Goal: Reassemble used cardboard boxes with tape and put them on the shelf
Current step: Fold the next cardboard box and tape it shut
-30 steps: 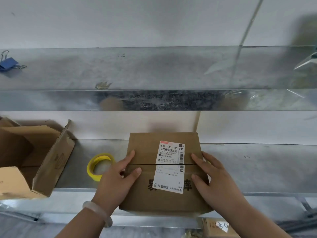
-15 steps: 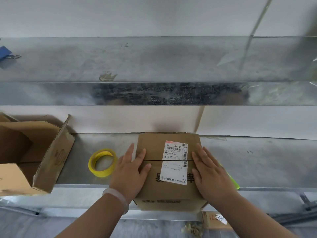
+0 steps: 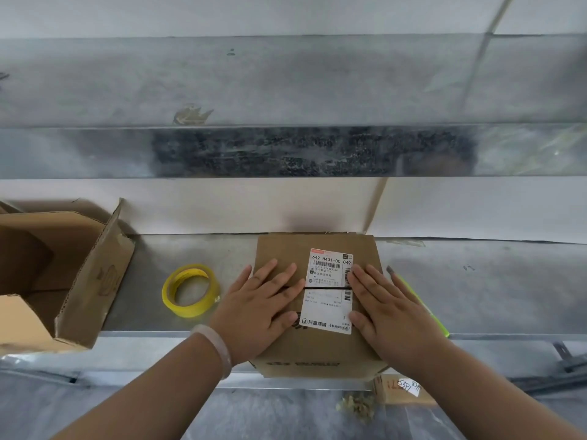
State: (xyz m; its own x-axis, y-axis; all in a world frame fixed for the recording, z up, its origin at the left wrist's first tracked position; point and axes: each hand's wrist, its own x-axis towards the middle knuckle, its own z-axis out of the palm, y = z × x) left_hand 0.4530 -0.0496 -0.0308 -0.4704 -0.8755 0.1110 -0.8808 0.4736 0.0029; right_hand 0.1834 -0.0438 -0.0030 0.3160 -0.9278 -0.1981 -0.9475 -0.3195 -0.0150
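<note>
Yellow tape roll [image 3: 190, 290] lies left of the cardboard box [image 3: 320, 347]; left hand [image 3: 259, 309] and right hand [image 3: 392, 309] press flat, fingers straight.

Two hands lie flat on top of a brown box [image 3: 317, 350]: the left hand [image 3: 259, 308] and the right hand [image 3: 392, 311]. The box sits on a metal shelf [image 3: 476, 293], near a yellow tape roll [image 3: 190, 290].

Bare left forearm [image 3: 152, 395] and bare right forearm [image 3: 495, 392], uncovered to the lower edge. Around the wrist behind the left hand [image 3: 257, 309], one pale milky round bangle [image 3: 219, 350], smooth, thick, a little translucent.
</note>
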